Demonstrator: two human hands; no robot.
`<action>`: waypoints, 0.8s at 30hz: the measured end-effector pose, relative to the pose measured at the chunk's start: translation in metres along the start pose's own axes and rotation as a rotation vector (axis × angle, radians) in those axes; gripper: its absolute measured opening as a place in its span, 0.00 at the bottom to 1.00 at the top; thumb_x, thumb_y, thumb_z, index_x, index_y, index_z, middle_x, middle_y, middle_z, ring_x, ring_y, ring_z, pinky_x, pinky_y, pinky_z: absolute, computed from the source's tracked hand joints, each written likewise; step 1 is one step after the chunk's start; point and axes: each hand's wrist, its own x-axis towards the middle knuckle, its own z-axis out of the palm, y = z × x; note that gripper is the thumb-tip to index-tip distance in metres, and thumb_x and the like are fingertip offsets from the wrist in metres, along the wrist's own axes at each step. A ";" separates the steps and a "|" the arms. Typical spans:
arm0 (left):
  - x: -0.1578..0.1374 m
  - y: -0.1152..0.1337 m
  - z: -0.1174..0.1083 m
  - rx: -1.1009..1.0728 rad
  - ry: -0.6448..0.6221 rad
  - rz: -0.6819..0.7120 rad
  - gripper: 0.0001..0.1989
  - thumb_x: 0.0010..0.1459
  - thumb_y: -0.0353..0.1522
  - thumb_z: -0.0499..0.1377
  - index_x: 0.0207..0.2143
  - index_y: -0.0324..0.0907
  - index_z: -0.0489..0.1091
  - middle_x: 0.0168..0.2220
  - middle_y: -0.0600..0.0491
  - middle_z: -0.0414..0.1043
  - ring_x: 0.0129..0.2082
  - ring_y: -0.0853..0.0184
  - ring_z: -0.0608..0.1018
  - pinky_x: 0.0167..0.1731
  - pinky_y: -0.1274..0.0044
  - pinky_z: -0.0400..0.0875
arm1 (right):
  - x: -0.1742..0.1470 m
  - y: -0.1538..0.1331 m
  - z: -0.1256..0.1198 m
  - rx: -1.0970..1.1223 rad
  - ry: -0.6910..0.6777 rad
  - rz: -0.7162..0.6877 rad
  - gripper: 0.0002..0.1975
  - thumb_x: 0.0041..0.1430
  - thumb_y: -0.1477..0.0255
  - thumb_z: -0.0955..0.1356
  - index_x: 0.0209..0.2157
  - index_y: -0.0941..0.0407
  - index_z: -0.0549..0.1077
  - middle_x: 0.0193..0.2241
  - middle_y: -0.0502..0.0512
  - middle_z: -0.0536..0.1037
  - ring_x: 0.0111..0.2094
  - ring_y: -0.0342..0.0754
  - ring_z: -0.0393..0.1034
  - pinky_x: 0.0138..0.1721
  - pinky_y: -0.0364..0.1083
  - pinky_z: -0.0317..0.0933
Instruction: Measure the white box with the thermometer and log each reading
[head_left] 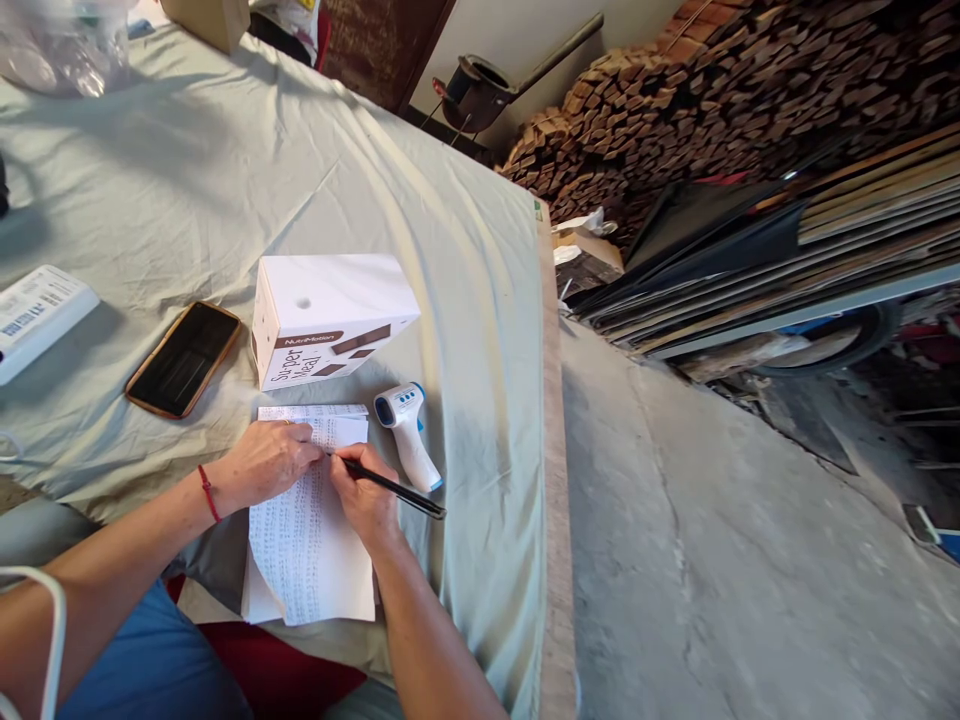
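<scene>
A stack of handwritten paper sheets [307,560] lies at the near edge of the cloth-covered table, its lower left corner curling up. My left hand [268,464], with a red string at the wrist, presses on the upper part of the paper, its fingers curled together. In my right hand [367,502] is a black pen [405,492], pinched near its tip, which meets the page close to my left fingertips. Just right of the paper lies a white and blue infrared thermometer [407,432]. Beyond the sheets stands a white printed box [334,310].
A smartphone [184,358] in a brown case lies left of the box. Farther left is a white device [41,315], with a clear plastic container [64,45] at the far left corner. Right of the table edge [555,480] is concrete floor [720,560], with stacked firewood [720,110] behind.
</scene>
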 end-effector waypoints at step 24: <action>0.003 0.007 -0.006 0.262 -0.150 -0.003 0.16 0.70 0.28 0.52 0.35 0.42 0.79 0.30 0.51 0.72 0.27 0.67 0.70 0.23 0.75 0.55 | 0.001 0.003 -0.003 -0.043 0.014 -0.105 0.06 0.60 0.69 0.67 0.28 0.53 0.72 0.20 0.47 0.75 0.21 0.44 0.69 0.26 0.43 0.65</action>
